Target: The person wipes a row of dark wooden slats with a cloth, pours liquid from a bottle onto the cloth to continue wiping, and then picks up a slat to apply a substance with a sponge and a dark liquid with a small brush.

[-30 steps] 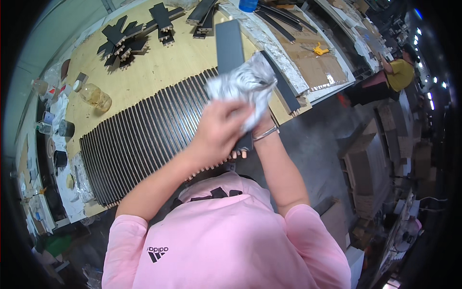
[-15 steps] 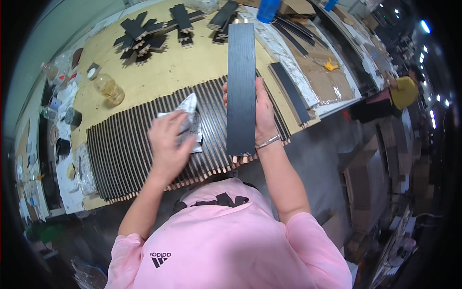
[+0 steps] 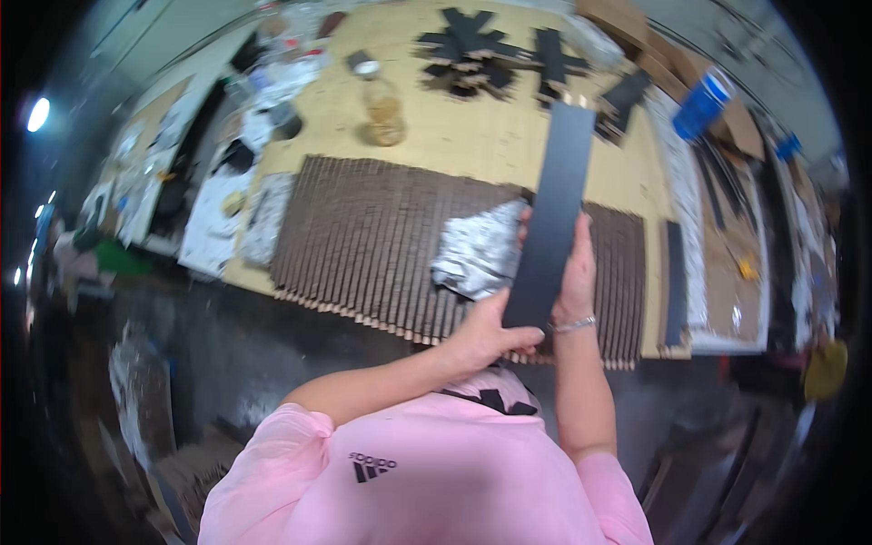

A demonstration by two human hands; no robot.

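Observation:
A long flat black wooden board (image 3: 552,213) is tilted over the table, with light wooden dowel pegs at its far end. My right hand (image 3: 577,282) grips it along its right side, and some fingertips show at the left edge. At the near end, my left hand (image 3: 481,338) closes its thumb and fingers around the corner. A crumpled silvery sheet (image 3: 477,252), cloth or foil, lies just left of the board, apart from both hands. Beneath is a wide row of narrow dark slats (image 3: 363,227) standing edge to edge, light pegs showing along their near ends.
Stacks of black boards (image 3: 468,59) lie at the back of the yellowish table (image 3: 427,136). A bottle of amber liquid (image 3: 384,118) stands behind the slats. To the right are a single black board (image 3: 672,282), a blue container (image 3: 701,104) and a yellow-handled tool (image 3: 748,270).
My left hand has let go of the silvery sheet, leaving it on the slats, and taken hold of the board's near end. The head view has turned left.

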